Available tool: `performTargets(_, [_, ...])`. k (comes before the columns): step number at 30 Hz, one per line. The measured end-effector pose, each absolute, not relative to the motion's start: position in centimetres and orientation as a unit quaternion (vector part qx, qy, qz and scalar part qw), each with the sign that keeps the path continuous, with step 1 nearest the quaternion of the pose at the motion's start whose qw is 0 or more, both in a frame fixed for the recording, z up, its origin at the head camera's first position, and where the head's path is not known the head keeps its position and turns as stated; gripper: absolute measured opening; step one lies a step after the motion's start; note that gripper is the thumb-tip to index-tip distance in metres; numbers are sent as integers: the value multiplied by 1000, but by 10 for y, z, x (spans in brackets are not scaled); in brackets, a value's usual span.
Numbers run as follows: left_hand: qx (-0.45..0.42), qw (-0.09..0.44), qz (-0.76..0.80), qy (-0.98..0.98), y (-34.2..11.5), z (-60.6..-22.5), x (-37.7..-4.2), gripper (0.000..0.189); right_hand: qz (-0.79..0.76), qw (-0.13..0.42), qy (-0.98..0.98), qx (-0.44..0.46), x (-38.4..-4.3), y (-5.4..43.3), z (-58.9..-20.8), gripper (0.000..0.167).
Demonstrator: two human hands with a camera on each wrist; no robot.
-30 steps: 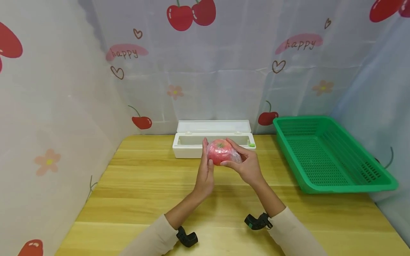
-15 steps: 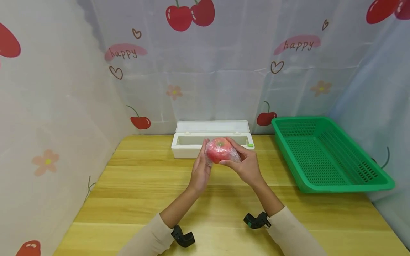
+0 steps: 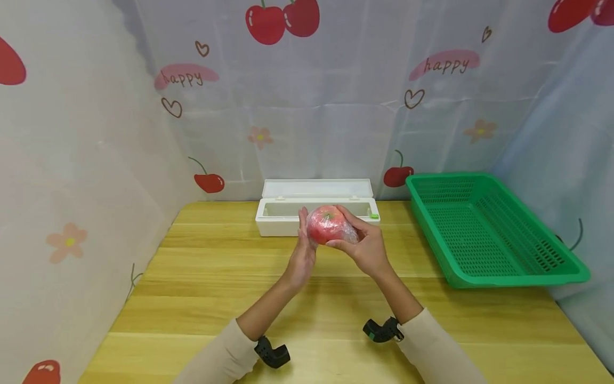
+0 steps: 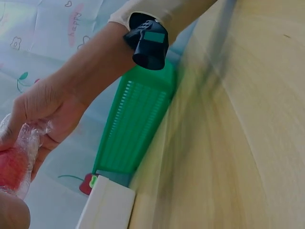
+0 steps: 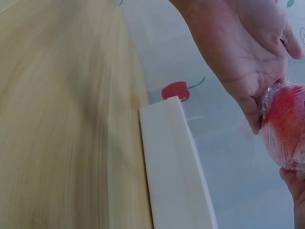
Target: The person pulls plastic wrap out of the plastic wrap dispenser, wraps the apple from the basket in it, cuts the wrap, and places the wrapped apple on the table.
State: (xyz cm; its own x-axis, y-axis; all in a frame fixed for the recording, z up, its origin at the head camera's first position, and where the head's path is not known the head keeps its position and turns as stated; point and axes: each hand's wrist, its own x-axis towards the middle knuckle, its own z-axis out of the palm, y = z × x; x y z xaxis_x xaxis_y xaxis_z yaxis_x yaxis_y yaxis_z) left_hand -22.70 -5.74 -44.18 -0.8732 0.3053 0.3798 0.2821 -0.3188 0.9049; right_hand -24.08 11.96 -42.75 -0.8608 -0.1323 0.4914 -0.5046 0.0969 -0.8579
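Observation:
A red apple [image 3: 327, 225] wrapped in clear cling film is held up above the table, stem side showing in the head view. My right hand [image 3: 367, 246] grips it from the right, thumb in front and fingers behind, with bunched film under the palm. Against the apple's left side lies my left hand [image 3: 301, 260], its fingers fairly straight. In the right wrist view the left hand [image 5: 248, 57] shows its palm, the fingers touching the crinkled film on the apple [image 5: 286, 126]. The left wrist view shows the right hand [image 4: 47, 107] pinching the loose film.
Behind the hands, a long white cling film box [image 3: 278, 226] stands with its lid raised and a green slider at its right end. To the right is a green perforated basket [image 3: 455, 266]. A printed curtain [image 3: 331, 122] closes off the back of the wooden table [image 3: 216, 298].
My left hand has shifted slightly left and its thumb no longer shows in front of the apple. The right hand keeps its grip, and the apple has moved slightly left.

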Motion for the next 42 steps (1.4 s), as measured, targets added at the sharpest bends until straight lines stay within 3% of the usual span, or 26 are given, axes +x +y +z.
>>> performTargets(5, [271, -8, 760, 591, -64, -442, -233, 67, 643, 130, -719, 229, -244, 125, -424, 70])
performTargets(12, [293, 6, 741, 604, -79, -435, -244, 93, 642, 79, -712, 273, -243, 132, -417, 70])
performTargets(18, [295, 22, 699, 650, -90, -426, -247, 82, 647, 38, -708, 280, -242, 134, -412, 70])
performTargets(27, [279, -22, 691, 666, -95, -422, -249, 76, 632, 60, -721, 278, -238, 129, -411, 69])
performTargets(42, [300, 2, 694, 655, -98, -422, -252, 76, 591, 109, -736, 312, -236, 126, -416, 72])
